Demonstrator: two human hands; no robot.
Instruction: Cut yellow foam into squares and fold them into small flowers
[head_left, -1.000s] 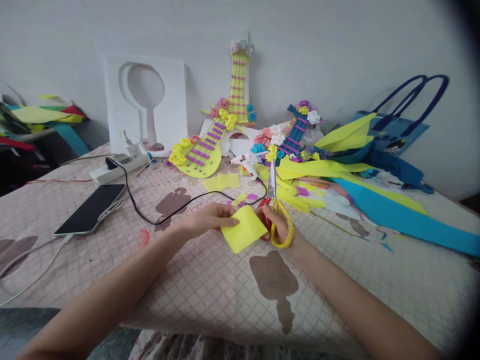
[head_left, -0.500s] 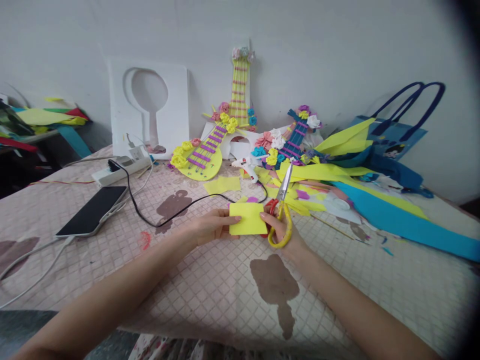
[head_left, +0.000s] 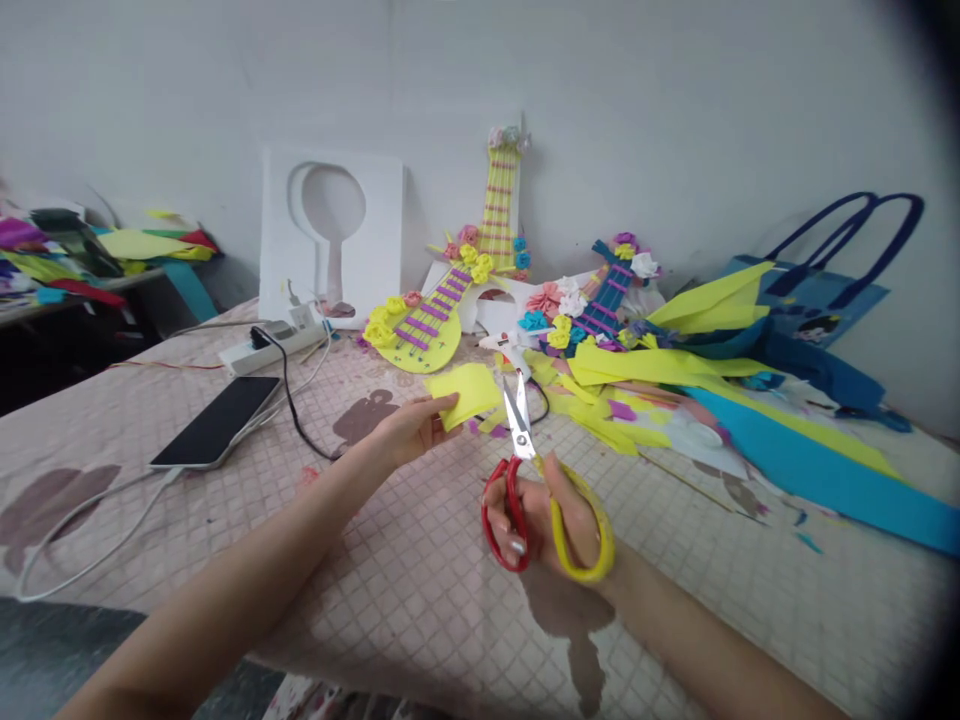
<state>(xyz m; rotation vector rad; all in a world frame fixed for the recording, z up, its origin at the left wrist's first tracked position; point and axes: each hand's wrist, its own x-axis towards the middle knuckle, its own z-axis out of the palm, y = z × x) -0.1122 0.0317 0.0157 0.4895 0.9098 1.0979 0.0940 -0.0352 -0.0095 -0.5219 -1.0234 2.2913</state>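
Note:
Between the thumb and fingers of my left hand point(head_left: 416, 428) is a small square of yellow crepe paper point(head_left: 466, 391), pinched at its lower left edge. My right hand point(head_left: 559, 515) holds a pair of scissors point(head_left: 522, 435), with the thumb through the yellow loop and fingers through the red one. The blades are parted slightly and point up and away from me, just right of the paper and apart from it. A white glue gun point(head_left: 510, 352) lies beyond the blades, its black cord running behind the paper.
Paper-decorated guitar shapes point(head_left: 427, 318) rest at the back, beside a white foam board point(head_left: 386, 220) with a cut-out. A phone point(head_left: 217, 420) and power strip point(head_left: 277, 343) lie left. Yellow and blue paper strips point(head_left: 817, 455) and a blue bag point(head_left: 825, 300) are right.
My right hand has let go of the yellow paper, moved down, and turned the scissors forward with blades parted. My left hand keeps the paper, now tilted and raised slightly. The camera view has shifted.

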